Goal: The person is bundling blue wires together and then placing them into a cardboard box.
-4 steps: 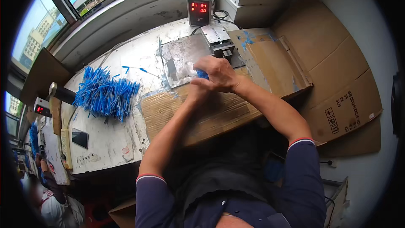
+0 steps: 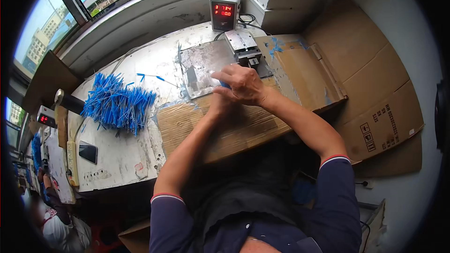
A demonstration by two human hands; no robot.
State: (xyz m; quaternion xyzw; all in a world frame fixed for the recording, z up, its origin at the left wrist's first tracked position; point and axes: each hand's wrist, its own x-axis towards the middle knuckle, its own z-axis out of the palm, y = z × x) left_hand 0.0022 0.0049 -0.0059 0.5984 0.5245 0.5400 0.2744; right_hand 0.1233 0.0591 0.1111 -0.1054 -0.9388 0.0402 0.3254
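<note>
My right hand (image 2: pixel 243 84) is closed over a small blue piece (image 2: pixel 224 85), mostly covered by the fingers and thumb. Beneath it, my left hand (image 2: pixel 222 105) meets the right near the far edge of the cardboard sheet (image 2: pixel 206 131); its fingers are hidden. Just beyond the hands is a metal fixture (image 2: pixel 241 40) with a small block at its front, on a worn metal plate (image 2: pixel 201 63). To the left lies a large heap of thin blue plastic sticks (image 2: pixel 119 103) with pale ends.
Behind the fixture stands a counter box with red digits (image 2: pixel 224 13). A phone (image 2: pixel 88 153), a power strip (image 2: pixel 71 159) and a dark cylinder (image 2: pixel 70 103) are at the left. Large cardboard (image 2: pixel 375 89) leans at the right. Another person (image 2: pixel 61 225) works at the lower left.
The fingers of my right hand have shifted slightly, and less of the blue piece shows between them. The whole view has moved a little. The red digits on the counter box differ.
</note>
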